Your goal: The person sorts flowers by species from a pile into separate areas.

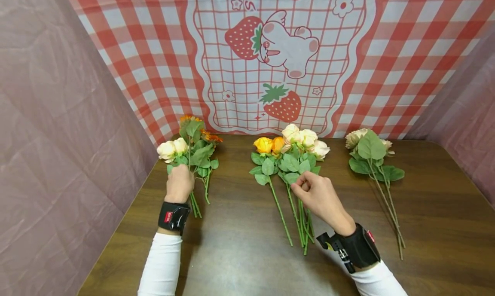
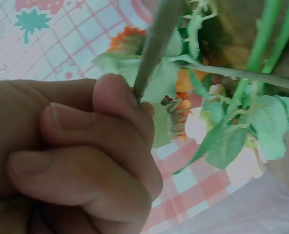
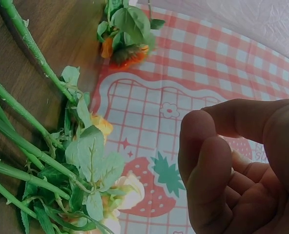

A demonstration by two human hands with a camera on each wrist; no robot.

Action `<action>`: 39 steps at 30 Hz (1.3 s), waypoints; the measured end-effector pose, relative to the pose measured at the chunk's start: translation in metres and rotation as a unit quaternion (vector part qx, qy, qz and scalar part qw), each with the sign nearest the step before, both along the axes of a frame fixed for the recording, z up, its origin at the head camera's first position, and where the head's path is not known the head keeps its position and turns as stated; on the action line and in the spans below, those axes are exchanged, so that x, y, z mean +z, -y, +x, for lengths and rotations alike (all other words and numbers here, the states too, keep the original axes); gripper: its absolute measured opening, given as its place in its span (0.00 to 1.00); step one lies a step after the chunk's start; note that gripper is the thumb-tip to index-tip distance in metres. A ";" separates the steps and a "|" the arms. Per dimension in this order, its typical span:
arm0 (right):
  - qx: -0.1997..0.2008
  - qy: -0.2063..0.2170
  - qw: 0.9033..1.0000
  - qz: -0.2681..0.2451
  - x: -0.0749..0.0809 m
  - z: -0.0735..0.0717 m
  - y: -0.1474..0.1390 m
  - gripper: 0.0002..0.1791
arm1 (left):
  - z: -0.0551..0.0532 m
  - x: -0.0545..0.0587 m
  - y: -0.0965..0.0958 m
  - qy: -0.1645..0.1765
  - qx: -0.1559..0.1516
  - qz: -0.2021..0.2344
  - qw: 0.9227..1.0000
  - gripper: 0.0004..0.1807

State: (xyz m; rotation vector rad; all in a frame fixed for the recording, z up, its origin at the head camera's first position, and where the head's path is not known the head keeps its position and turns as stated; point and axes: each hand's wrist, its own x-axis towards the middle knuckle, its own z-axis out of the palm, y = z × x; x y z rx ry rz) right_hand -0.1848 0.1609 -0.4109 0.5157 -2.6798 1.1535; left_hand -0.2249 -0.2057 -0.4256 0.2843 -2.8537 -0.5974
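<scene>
From afar I'm watching the left hand [image 1: 180,183] pinching one stem [image 2: 156,44] near two white roses [image 1: 180,146], table's left, and the curled right hand [image 1: 319,198] holding nothing near two yellow-orange roses [image 1: 264,145].

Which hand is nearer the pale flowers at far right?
Right. The right hand is left of those flowers, by the middle bunch; the left hand is much farther left, pinching a stem.

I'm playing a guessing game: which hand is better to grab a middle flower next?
Probably the right hand: it looks empty and is close by the middle flowers. The left hand is farther away, gripping a stem.
</scene>
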 end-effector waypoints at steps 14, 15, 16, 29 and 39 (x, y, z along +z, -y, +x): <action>0.004 0.004 1.000 -0.007 0.001 0.003 0.000 0.05 | 0.014 0.028 -0.027 -0.130 -0.075 0.028 0.988 0.09; 0.006 0.005 1.000 -0.009 0.001 0.003 0.000 0.04 | 0.016 0.030 -0.031 -0.139 -0.089 0.034 0.986 0.09; 0.008 0.006 1.000 -0.011 0.002 0.003 0.000 0.04 | 0.017 0.032 -0.035 -0.150 -0.104 0.040 0.982 0.08; 0.056 -0.022 0.997 -0.055 0.007 0.012 0.005 0.03 | 0.046 0.038 -0.107 -0.212 -0.310 0.150 0.915 0.02; 0.116 -0.009 0.984 -0.134 0.014 0.021 0.016 0.08 | 0.069 0.029 -0.144 -0.112 -0.393 0.227 0.884 0.04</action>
